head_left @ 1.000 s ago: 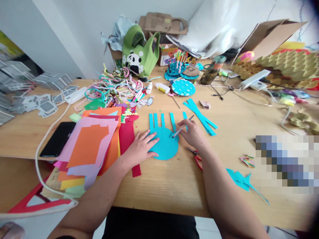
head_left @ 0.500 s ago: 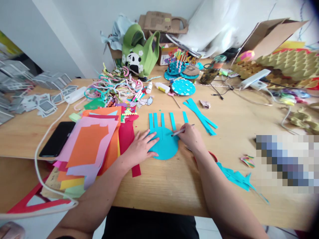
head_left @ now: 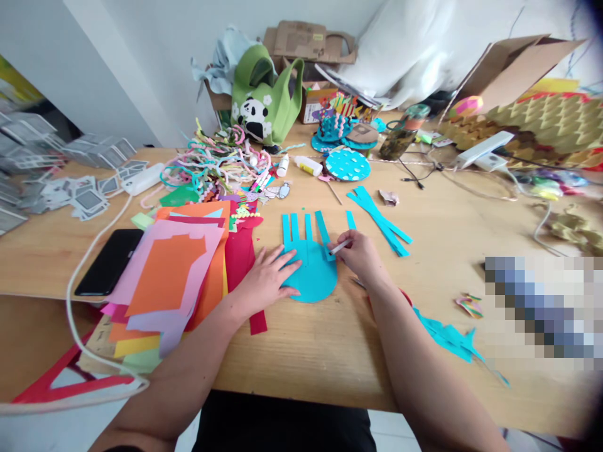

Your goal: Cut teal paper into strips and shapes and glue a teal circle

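Note:
My left hand point(head_left: 271, 276) lies flat with spread fingers on the left side of a blue paper circle point(head_left: 313, 285), which carries a thin vertical line. My right hand point(head_left: 357, 252) grips a pen point(head_left: 340, 247) at the circle's upper right. Beneath the pen tip, a tilted blue paper strip point(head_left: 322, 227) overlaps the circle's edge, with the fingertips close to its lower end. Several more strips stand upright along the top edge, one a narrow blue strip point(head_left: 308, 227). Another strip point(head_left: 351, 220) reaches behind my right hand.
Colored paper sheets point(head_left: 164, 276) and a black phone point(head_left: 109, 262) lie on the left. Crossed blue strips point(head_left: 380, 221) rest at right. Scissors point(head_left: 405, 296) and blue scraps point(head_left: 445, 336) sit by my right forearm. Pipe cleaners point(head_left: 217, 160) and a green bag point(head_left: 264, 107) are behind.
One blue strip has shifted left and tilted, its lower end now over the circle. My right hand has moved slightly, and the pen has turned. My left hand stays in place.

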The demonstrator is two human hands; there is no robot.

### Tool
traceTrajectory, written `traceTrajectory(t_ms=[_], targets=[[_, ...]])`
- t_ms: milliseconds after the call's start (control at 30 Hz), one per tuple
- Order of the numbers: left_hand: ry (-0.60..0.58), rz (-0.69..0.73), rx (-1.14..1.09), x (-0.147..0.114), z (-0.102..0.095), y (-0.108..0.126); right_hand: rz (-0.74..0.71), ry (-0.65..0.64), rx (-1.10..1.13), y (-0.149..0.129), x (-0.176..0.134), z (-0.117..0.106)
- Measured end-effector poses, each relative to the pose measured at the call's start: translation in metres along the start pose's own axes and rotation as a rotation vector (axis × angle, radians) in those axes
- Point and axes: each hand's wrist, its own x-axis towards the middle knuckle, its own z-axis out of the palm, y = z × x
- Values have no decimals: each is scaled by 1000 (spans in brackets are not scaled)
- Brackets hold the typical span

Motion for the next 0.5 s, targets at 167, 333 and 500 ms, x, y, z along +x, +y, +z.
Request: traceTrajectory(t_ms=[167, 333, 500], targets=[[0, 0, -1, 0, 0, 0, 44, -61, 93, -4, -4, 8], [5, 2, -1, -1, 0, 0, -27, -70, -130, -2, -5, 14], [11, 5, 9, -1, 1, 0, -80, 8, -369, -7, -7, 10]])
